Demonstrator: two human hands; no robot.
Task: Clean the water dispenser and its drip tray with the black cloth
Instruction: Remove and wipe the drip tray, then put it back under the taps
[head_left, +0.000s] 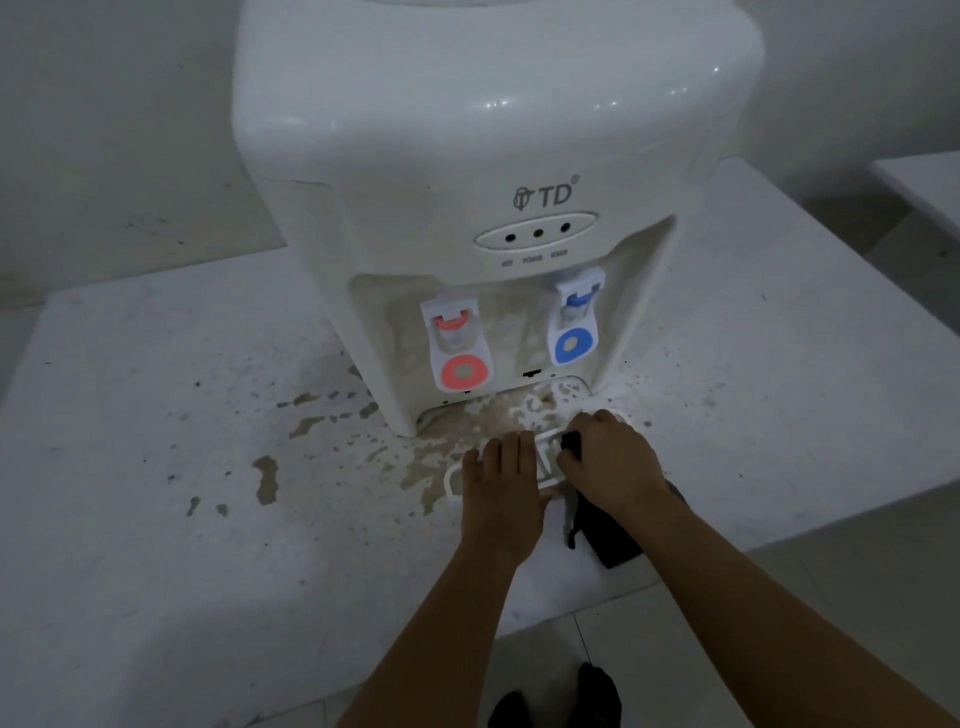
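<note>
While both arms are stretched forward, the drip tray (545, 460) is held on the stained table (156, 519) before the water dispenser (493, 208).
The left hand (501, 486) is laid flat, fingers straight, on the tray; the black cloth (602, 525) is gripped by the curled fingers of the right hand (610, 462) against the tray.

A white water dispenser (498, 171) stands on a stained white tabletop (156, 467), its red tap (460, 345) on the left and blue tap (574, 322) on the right. Just in front of its base lies the white drip tray (545, 457). The left hand (501, 483) lies flat on the tray with fingers straight. The right hand (610, 462) grips a black cloth (602, 525) against the tray's right part, and the cloth trails back toward the tabletop's near edge. Brown splashes mark the surface around the tray.
</note>
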